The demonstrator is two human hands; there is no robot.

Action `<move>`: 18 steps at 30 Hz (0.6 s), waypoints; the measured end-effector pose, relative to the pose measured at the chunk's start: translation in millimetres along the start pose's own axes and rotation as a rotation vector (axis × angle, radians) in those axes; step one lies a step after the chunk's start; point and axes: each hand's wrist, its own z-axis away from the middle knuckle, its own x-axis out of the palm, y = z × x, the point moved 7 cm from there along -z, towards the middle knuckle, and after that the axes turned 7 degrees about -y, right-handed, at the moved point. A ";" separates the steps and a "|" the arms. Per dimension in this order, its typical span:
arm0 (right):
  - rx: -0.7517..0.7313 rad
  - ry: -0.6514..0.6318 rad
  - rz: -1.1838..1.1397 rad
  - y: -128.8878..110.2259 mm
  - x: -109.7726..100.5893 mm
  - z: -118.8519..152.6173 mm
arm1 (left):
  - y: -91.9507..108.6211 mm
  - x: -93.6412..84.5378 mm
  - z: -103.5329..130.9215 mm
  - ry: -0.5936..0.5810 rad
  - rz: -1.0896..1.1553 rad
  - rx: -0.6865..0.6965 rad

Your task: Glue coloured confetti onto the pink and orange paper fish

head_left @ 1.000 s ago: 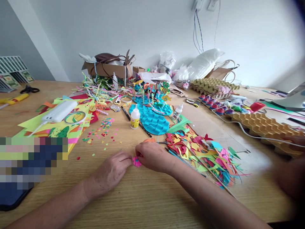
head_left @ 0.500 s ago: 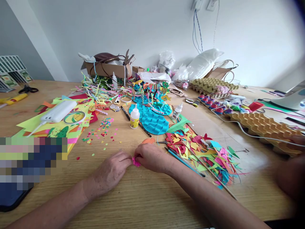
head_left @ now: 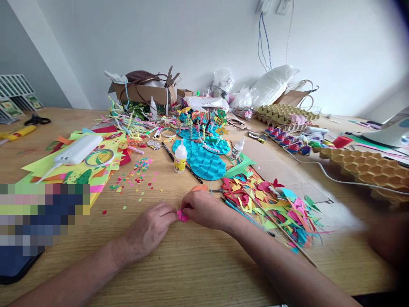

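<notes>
Low over the wooden table, my left hand [head_left: 154, 225] pinches the left edge of a small pink paper cut-out [head_left: 183, 215]. My right hand [head_left: 206, 209] has its fingertips closed on the right side of the same piece, partly covering it. The cut-out's full shape cannot be made out. Just behind my right hand lies an orange paper shape [head_left: 199, 187], partly hidden. Farther back stands a glue bottle [head_left: 180, 158] with a yellow label, in front of a blue wavy paper piece [head_left: 207, 164].
Colourful paper scraps [head_left: 271, 200] and a thin stick [head_left: 292, 238] lie right of my arm. Paper confetti [head_left: 142, 165] is scattered to the left, near stacked coloured sheets [head_left: 41, 160]. A second bottle [head_left: 237, 149] and an egg tray [head_left: 361, 164] stand rightward. A blurred person [head_left: 386, 232] is at the right edge.
My hands stay almost in place on the pink cut-out, showing slightly more of it. At the right, the near egg tray has shifted a little rightward beside the other person.
</notes>
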 end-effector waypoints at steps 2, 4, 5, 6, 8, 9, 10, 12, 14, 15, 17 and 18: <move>0.001 0.011 0.012 0.0 -0.1 0.4 | -0.3 0.4 0.0 0.000 -0.008 0.003; 0.006 0.008 0.028 0.3 0.8 0.2 | -0.6 0.4 0.1 0.004 -0.017 0.005; 0.010 0.000 0.037 0.5 1.6 -0.1 | -0.6 0.3 0.3 0.006 -0.021 0.006; 0.014 -0.010 0.046 0.6 2.6 -0.6 | -0.5 0.1 0.5 0.008 -0.024 0.007; 0.017 -0.022 0.059 0.3 4.0 -1.7 | -0.1 -0.3 0.9 0.008 -0.029 0.007; 0.017 -0.023 0.062 0.0 4.2 -2.2 | 0.2 -0.6 1.0 0.008 -0.031 0.006; 0.017 -0.020 0.063 -0.4 4.1 -2.4 | 0.5 -0.9 1.1 0.008 -0.030 0.005; 0.018 -0.015 0.064 -0.8 3.8 -2.5 | 0.9 -1.5 0.9 0.006 -0.027 0.001; 0.012 -0.011 0.050 -1.3 3.4 -2.0 | 0.9 -2.0 0.4 0.005 -0.023 -0.002; 0.006 -0.004 0.032 -1.4 2.7 -1.6 | 0.9 -2.2 0.3 0.006 -0.022 -0.003; -0.004 0.018 -0.015 -0.6 0.7 -0.9 | 1.0 -2.4 0.3 0.010 -0.020 0.004; -0.001 0.027 -0.035 0.5 -0.1 -0.6 | 1.2 -2.5 0.4 0.014 -0.019 0.011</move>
